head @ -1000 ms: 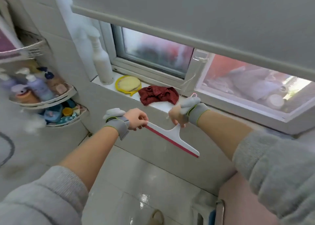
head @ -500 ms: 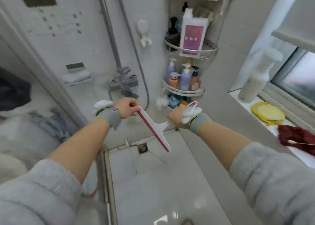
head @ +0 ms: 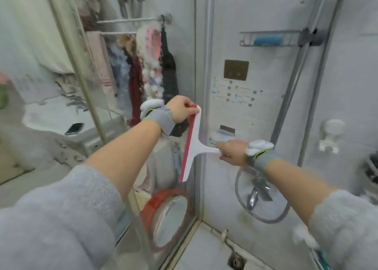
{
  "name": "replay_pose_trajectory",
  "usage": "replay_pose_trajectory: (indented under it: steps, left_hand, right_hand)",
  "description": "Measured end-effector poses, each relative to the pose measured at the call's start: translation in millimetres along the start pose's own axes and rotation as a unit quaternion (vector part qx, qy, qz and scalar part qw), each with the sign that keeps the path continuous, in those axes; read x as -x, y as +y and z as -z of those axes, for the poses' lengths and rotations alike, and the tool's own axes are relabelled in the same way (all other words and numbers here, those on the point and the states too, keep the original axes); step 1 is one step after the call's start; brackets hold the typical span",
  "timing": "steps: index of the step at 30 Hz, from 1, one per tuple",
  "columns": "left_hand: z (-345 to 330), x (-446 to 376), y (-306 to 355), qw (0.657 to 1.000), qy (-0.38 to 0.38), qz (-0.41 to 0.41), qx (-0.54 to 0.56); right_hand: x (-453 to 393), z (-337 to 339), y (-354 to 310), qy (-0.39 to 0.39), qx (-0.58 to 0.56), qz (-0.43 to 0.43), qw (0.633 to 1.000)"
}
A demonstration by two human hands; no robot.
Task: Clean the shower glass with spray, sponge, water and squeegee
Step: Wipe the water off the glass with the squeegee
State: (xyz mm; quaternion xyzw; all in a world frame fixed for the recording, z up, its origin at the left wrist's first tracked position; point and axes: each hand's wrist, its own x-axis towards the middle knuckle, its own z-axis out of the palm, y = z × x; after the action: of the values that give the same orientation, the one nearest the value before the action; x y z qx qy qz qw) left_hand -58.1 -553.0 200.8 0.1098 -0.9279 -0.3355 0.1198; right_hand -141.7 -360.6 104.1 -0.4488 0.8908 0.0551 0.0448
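Now that turned from the corner shelves toward the shower glass [head: 180,198] at frame centre, ready to wipe. Holding the squeegee [head: 193,145] upright beside the pane: left hand [head: 182,109] pinching the blade's top end, right hand [head: 231,154] curled round the handle. Upper right, wire rack [head: 270,33] with something blue (sponge, perhaps).

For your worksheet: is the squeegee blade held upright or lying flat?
Nearly upright. The squeegee blade runs top to bottom, left hand pinching its top, right hand holding the sideways handle.
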Motion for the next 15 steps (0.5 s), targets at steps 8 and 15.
replay_pose_trajectory:
  steps: [8, 15]
  left_hand:
    - [126, 37, 64, 0.966, 0.232, 0.079, -0.078]
    - [227, 55, 103, 0.917, 0.376, 0.112, -0.078]
  right_hand:
    - [-32, 144, -48, 0.219, -0.231, 0.163, 0.934]
    - [-42, 268, -87, 0.338, -0.297, 0.215, 0.867]
